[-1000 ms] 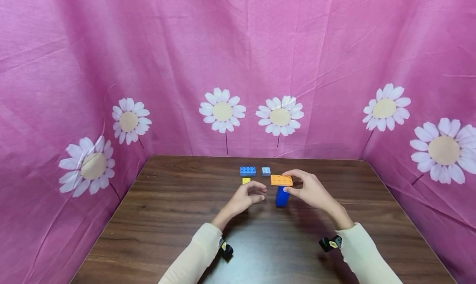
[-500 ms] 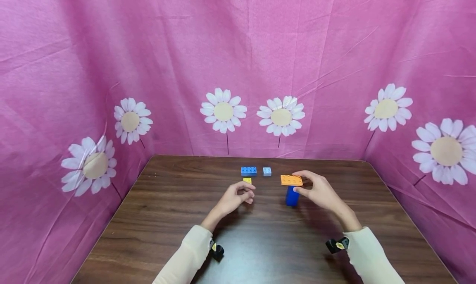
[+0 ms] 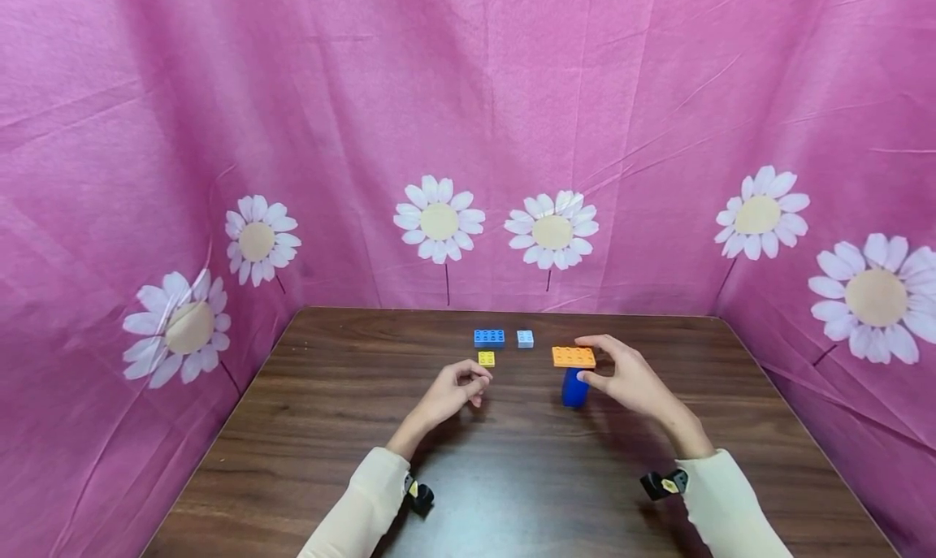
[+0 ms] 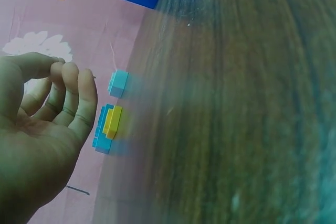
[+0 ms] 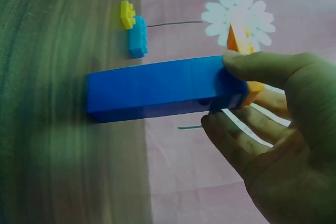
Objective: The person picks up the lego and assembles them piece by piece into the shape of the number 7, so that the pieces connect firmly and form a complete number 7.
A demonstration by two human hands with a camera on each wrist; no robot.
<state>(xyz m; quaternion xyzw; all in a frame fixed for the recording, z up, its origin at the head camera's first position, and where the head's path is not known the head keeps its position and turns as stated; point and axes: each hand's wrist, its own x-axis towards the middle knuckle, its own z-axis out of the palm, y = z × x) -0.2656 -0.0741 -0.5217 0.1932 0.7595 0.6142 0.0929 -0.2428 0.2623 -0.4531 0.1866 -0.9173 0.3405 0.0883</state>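
Note:
A tower of dark blue building bricks (image 5: 157,87) stands upright on the table, capped by a wide orange brick (image 3: 574,356) that juts out to the left. My right hand (image 3: 632,383) grips the tower near its top, thumb on the near side and fingers behind, just under the orange brick. To the left, my left hand (image 3: 452,395) hovers over the table, fingers loosely curled around nothing. Just beyond its fingertips lies a small yellow brick (image 3: 486,359). Behind that are a longer blue brick (image 3: 489,338) and a small light blue brick (image 3: 525,339).
The brown wooden table (image 3: 329,428) runs back to a pink curtain (image 3: 497,119) printed with white daisies, which also encloses both sides. Each wrist wears a small black camera.
My right hand and the blue tower with its orange top have shifted right, then stopped. My left hand has drawn away leftward and nearer the body, uncovering the yellow brick.

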